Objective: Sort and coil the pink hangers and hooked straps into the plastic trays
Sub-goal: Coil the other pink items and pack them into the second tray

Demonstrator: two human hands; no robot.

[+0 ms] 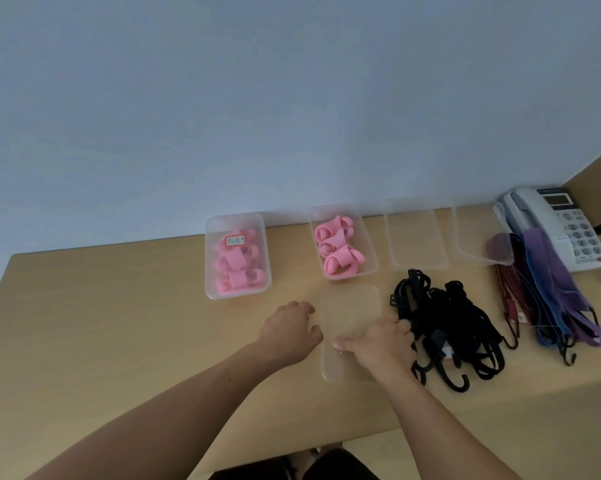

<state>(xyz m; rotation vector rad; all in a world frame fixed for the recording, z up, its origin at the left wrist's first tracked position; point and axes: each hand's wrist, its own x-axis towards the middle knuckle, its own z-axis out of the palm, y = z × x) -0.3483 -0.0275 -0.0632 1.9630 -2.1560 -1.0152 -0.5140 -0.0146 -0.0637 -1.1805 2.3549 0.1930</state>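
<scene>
two bare arms reach in from the bottom edge, over a dark bit of clothing (326,465). they lie on a light brown wooden table (119,323).

between the hands is a clear flat plastic tray (351,306) with nothing in it. the left hand (292,327) is just beside the tray's left edge. its fingers are loosely curled and hold nothing, and its thumb tip is right at the rim. the right hand (378,344) lies on the tray's near right part, with the thumb laid flat across the plastic. its fingers bend down where the tray meets a messy pile of black hooked straps (448,323). i cannot tell if they grip the tray, a strap, or nothing.

farther back stand two clear boxes. the left clear box (238,293) holds rolled pink hangers (236,261) and a small white label (235,241). the middle clear box (369,244) holds more pink hangers (337,251). next to it on the right is an empty clear tray (416,233), then another clear tray (475,230) whose near corner sits over some thin red straps (510,289). beside those lie blue straps (541,306) and purple straps (562,289), with dark hooks at the near ends. a white desk phone (562,223) sits in the far right corner, by the pale blue wall (223,98).
</scene>
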